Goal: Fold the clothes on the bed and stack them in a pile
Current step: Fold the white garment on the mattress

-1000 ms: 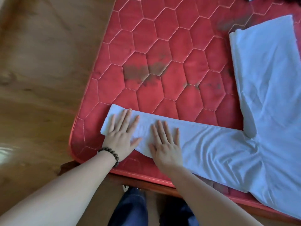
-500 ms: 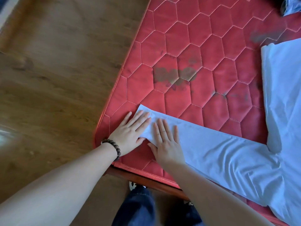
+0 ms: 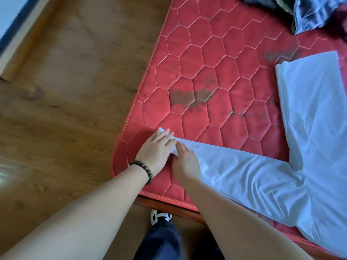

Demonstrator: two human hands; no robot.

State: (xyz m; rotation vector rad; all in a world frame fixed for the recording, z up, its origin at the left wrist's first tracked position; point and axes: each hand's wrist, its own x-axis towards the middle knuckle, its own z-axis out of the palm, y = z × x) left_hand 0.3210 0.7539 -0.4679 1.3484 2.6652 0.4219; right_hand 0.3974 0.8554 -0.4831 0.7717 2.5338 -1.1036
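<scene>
Across the right half of the view lies a red quilted mattress (image 3: 216,72), its rounded corner toward the viewer; everything below is placed from that corner. Wooden floor (image 3: 65,109) fills the space to the corner's left.

White trousers (image 3: 309,147) are spread flat on the mattress, well to the right of the corner. One leg (image 3: 244,171) stretches from the crotch straight back toward the corner, so its long axis runs right to left along the mattress's near edge. The other leg (image 3: 308,87) runs up and away from that edge. A heap of dark clothes (image 3: 304,14) sits far from the corner, at the top of the view, blurred.

Both hands meet at the hem (image 3: 163,132) of the near leg, just inside the corner. The left hand (image 3: 155,152) lies over the hem with fingers together, and white cloth bunches at its fingertips; whether it pinches or only presses is unclear. The right hand (image 3: 185,162) sits just beside it on the trouser side, fingers curled onto the cloth edge, apparently gripping it. A dark bead bracelet (image 3: 142,168) circles the left wrist.

Since the rest of the garment lies to the right of both hands, folding the leg likely means carrying the hem rightward along that axis, the right hand being nearer the crotch.
</scene>
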